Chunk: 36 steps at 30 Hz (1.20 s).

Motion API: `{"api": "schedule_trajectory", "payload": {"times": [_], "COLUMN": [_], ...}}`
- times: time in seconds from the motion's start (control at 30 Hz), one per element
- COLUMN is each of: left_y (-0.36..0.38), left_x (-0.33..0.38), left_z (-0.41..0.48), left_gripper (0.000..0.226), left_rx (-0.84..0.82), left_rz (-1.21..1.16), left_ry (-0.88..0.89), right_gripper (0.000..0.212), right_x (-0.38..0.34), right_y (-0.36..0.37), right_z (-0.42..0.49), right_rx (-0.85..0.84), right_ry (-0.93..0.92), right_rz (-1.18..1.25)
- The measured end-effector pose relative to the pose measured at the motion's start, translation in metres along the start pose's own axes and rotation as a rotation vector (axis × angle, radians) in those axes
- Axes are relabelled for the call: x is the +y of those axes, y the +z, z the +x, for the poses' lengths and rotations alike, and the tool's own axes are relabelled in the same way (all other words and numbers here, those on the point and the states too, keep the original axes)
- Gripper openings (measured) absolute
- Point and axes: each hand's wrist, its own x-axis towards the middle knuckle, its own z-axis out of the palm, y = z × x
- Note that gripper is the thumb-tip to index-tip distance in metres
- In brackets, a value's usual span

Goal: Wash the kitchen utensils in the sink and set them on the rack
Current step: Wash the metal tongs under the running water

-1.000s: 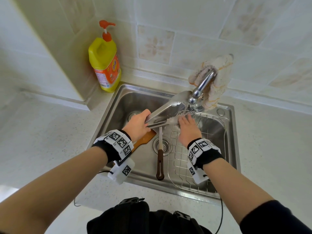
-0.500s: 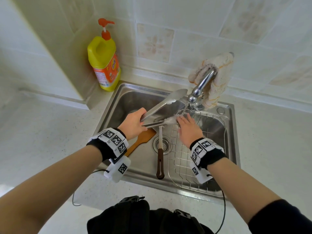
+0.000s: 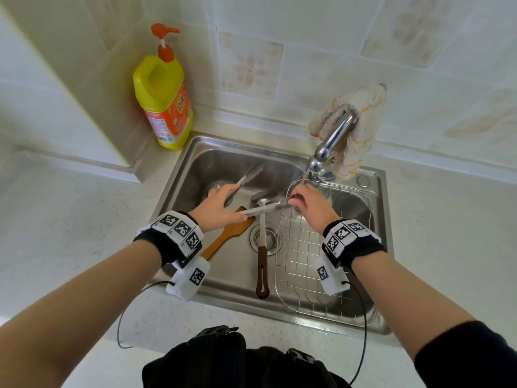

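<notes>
Tongs (image 3: pixel 249 176), wet, are risking slipping onto the ladle (image 3: pixel 262 264): your left hand (image 3: pixel 221 211) is gripping the hinge, right hand (image 3: pixel 310 208) pinching one arm.

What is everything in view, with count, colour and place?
tongs: one, steel, over the sink, between both hands
ladle: one, steel with brown handle, in the sink
spatula: one, wooden, in the sink beneath the left hand
rack: one, steel wire, right side of the sink
sink: one, steel, in the pale counter
faucet: one, chrome, behind the sink
cloth: one, cream, draped over the faucet
soap bottle: one, yellow with orange pump, counter's back-left corner
wristbands: two, black with white markers, on the wrists
left hand: one, grips the tongs
right hand: one, pinches a tong tip
</notes>
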Motion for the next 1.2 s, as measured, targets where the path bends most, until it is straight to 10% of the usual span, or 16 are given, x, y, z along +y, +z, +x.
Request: {"api": "schedule_trajectory", "payload": {"times": [0.17, 0.63, 1.2], "left_y": [-0.003, -0.006, 0.038], "left_x": [0.009, 0.004, 0.050], "left_z": [0.009, 0.013, 0.035], "left_gripper": [0.028, 0.034, 0.036], "left_rx": [-0.050, -0.114, -0.272], "left_rz": [0.370, 0.143, 0.111], "left_ry": [0.138, 0.204, 0.318], "right_gripper": [0.020, 0.066, 0.060], "right_x": [0.001, -0.021, 0.003], "right_y": [-0.015, 0.012, -0.011], "right_z": [0.004, -0.011, -0.041], "right_rx": [0.057, 0.107, 0.114], "right_ry": [0.033, -0.007, 0.196], "right_rz": [0.089, -0.390, -0.535]}}
